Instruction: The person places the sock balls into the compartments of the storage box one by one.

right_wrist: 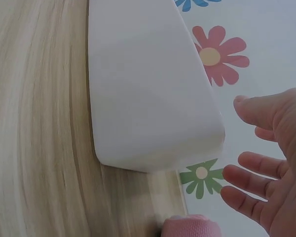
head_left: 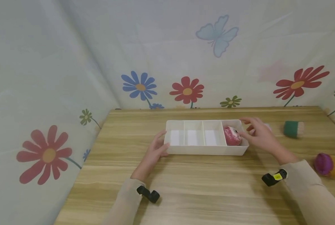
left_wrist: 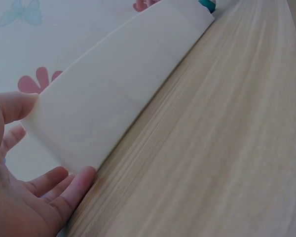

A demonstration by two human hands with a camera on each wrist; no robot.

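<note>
Beige sleeves (head_left: 311, 184); black wrist straps (head_left: 148, 194), one apparently yellow-tagged.

A light wooden table (head_left: 201, 190) with pale grain stands against pale fabric walls (head_left: 57, 56) that meet in a corner. The fabric is printed with red, blue and green flowers (head_left: 187, 90) and a light blue butterfly (head_left: 217, 34).

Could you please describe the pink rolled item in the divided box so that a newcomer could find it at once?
On the wooden table stands a long white tray with four compartments, the left hand at its left end. The pink roll lies in the rightmost compartment, beside the right hand. It alone sits inside the tray; the green roll and the purple and yellow ball lie on the table to the right.
</note>
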